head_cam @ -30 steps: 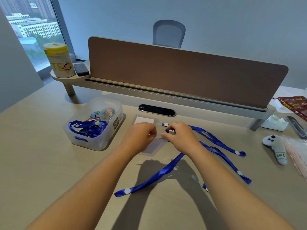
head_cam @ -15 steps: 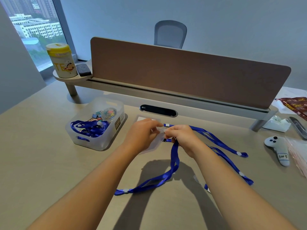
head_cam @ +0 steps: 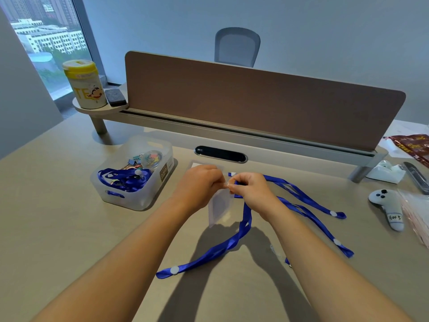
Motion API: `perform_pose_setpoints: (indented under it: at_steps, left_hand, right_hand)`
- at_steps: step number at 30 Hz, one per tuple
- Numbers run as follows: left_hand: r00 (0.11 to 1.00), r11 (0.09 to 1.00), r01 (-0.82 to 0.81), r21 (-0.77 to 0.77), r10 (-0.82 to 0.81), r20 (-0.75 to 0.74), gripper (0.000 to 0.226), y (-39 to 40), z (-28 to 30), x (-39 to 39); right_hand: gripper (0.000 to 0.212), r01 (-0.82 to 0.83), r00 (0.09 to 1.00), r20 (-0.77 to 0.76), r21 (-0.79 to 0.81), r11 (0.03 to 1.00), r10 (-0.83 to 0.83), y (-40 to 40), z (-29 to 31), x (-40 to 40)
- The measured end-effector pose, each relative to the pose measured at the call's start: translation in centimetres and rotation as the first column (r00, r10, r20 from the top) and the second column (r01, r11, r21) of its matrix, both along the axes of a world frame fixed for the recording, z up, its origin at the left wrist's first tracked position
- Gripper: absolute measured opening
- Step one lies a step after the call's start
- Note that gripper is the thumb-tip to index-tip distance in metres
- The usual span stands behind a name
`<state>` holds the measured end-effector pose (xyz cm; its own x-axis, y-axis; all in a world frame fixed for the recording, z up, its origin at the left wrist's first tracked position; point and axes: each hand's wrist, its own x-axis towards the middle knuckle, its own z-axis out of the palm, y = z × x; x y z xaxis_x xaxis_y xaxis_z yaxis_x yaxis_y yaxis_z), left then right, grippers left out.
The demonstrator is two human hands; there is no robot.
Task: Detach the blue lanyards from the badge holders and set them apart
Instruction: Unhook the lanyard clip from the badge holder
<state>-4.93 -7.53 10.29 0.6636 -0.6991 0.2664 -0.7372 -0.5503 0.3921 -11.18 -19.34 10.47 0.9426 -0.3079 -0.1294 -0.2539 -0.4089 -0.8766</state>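
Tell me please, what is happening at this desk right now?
A person is working with both bare hands over a pale wooden desk. The left hand pinches the top of a clear plastic badge holder, which hangs below the fingers. The right hand grips the clip end of a long blue ribbon lanyard still joined to it. Two more blue lanyards lie on the desk to the right, and a translucent plastic bin on the left holds another bundle.

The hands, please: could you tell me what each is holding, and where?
Left hand pinches the clear badge holder at its top edge; right hand grips the blue lanyard at its clip end.
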Motion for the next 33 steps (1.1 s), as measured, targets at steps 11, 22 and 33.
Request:
perform_pose_setpoints:
  at_steps: [11,22,33]
  left_hand:
    - [0.947,0.953,-0.169,-0.250,0.087,-0.311,0.021,-0.7,-0.1,-0.4]
    - [0.823,0.872,-0.256,-0.416,-0.029,-0.567,0.021,-0.6,-0.3,0.0]
    - [0.849,0.888,-0.282,-0.362,0.055,-0.525,0.015,-0.1,-1.3,0.3]
  right_hand:
    - [0.021,0.095,0.994,0.057,0.012,0.995,-0.096,0.5,0.1,0.2]
    - [0.027,0.124,0.991,0.033,0.082,0.989,-0.127,0.1,0.3,0.4]
    - [0.022,0.189,0.980,-0.031,0.446,0.875,-0.196,-0.8,1.5,1.1]
